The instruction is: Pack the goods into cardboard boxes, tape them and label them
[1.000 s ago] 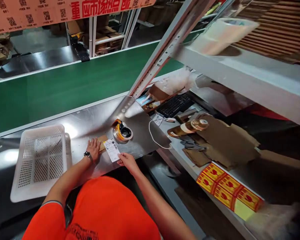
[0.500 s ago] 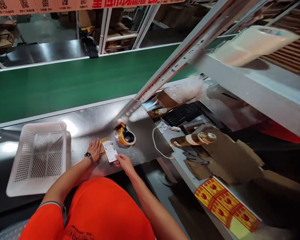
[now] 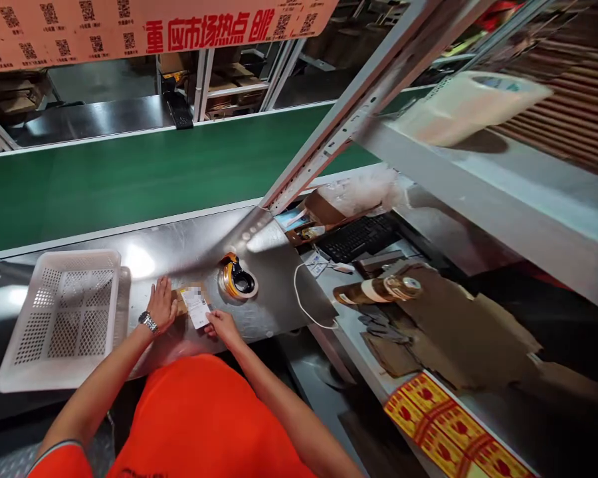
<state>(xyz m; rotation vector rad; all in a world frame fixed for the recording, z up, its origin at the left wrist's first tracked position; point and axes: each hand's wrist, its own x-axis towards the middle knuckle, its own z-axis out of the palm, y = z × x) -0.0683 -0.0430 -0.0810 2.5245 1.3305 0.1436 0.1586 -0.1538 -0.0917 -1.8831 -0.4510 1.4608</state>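
Note:
A small flat brown parcel (image 3: 181, 297) lies on the steel table (image 3: 189, 242). My left hand (image 3: 160, 304) rests flat on its left side, fingers spread. A white shipping label (image 3: 197, 307) lies across the parcel's right part. My right hand (image 3: 220, 324) pinches the label's lower right corner. An orange tape dispenser (image 3: 237, 277) sits just beyond the label, to the right.
A white perforated plastic basket (image 3: 60, 318) stands to the left. A green conveyor belt (image 3: 129, 174) runs behind the table. To the right are a keyboard (image 3: 359, 237), a tape roll (image 3: 379, 291), brown cardboard sheets (image 3: 453, 325) and red-yellow stickers (image 3: 443, 431). A shelf frame (image 3: 478, 172) overhangs.
The label has slid left over the parcel with my right hand following. My left hand stays flat on the parcel. The view has shifted slightly.

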